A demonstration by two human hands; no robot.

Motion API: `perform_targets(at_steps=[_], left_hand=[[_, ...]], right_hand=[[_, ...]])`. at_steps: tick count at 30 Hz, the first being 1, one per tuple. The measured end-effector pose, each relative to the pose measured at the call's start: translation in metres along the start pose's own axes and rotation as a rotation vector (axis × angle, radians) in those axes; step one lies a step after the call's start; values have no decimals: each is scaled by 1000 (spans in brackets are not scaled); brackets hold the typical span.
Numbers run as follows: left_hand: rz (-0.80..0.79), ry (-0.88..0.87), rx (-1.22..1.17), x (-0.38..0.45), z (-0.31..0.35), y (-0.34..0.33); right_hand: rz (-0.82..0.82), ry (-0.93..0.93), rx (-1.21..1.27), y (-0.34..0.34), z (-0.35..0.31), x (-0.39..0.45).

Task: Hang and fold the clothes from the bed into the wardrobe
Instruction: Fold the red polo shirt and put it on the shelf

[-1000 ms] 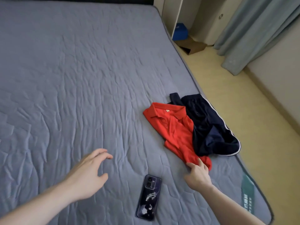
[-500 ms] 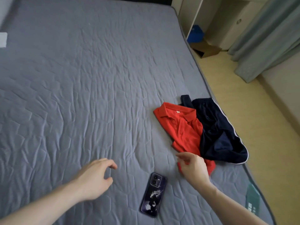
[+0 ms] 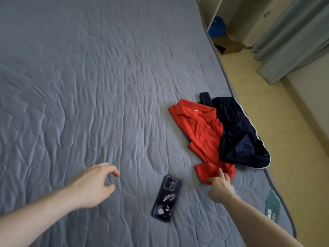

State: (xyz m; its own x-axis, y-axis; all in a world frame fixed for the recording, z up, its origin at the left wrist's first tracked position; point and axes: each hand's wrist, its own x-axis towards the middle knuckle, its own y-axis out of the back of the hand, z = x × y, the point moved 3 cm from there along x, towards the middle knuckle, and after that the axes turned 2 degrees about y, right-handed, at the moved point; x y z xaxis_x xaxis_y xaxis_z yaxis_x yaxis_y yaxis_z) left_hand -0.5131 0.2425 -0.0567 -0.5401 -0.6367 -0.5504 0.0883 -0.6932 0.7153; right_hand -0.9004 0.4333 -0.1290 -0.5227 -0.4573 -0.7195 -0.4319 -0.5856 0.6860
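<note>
Since half a second ago my right hand [image 3: 220, 187] has slid back to the shirt's near hem, and now its fingers pinch the bunched bottom edge of the red polo shirt [image 3: 201, 132]. My left hand [image 3: 94, 186] hovers just above the bed [image 3: 89, 86], fingers loosely curled, holding nothing, much where it was. Between my two hands a dark phone [image 3: 167, 197] lies face down on the quilted grey cover, close to my right wrist but not touching the shirt. Past my right hand the shirt runs away from me, collar at the far end, lying crumpled near the bed's right edge. Dark navy shorts [image 3: 238, 132] with white piping lie against the shirt's right side, their hem almost at the mattress edge. To the left of the clothes the bedcover stretches wide and flat, wrinkled only by its quilting. Beyond the right edge is a strip of yellowish floor [image 3: 267, 122], then a pale curtain [image 3: 292, 38], and at the far corner a cardboard box [image 3: 231, 46] and a blue object [image 3: 218, 27] by an open wardrobe [image 3: 215, 9].
</note>
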Motion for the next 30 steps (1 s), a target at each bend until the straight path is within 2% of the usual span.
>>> perform_targets(at_steps=[6,11,13,16,18,21,25,30], left_hand=[[1,43,-74,8,-7,-44],[9,39,-57,-7,7,-52],[3,31,-57,-11,14,-40],[22,12,-63,-19,33,-14],[29,-9,-83,-29,45,4],[47,-53,-110,-45,61,29],[74,-72,-240,-74,75,61],[143,-72,-504,-102,71,117]], right_hand=[[33,-78,-126,-27,12,18],[130,6,-182,-21,21,-5],[178,80,-63,-2,7,-20],[390,337,302,37,-25,-63],[442,498,572,72,-44,-96],[495,640,834,133,-69,-144],[471,794,1013,196,-109,-210],[399,973,1116,233,-156,-283]])
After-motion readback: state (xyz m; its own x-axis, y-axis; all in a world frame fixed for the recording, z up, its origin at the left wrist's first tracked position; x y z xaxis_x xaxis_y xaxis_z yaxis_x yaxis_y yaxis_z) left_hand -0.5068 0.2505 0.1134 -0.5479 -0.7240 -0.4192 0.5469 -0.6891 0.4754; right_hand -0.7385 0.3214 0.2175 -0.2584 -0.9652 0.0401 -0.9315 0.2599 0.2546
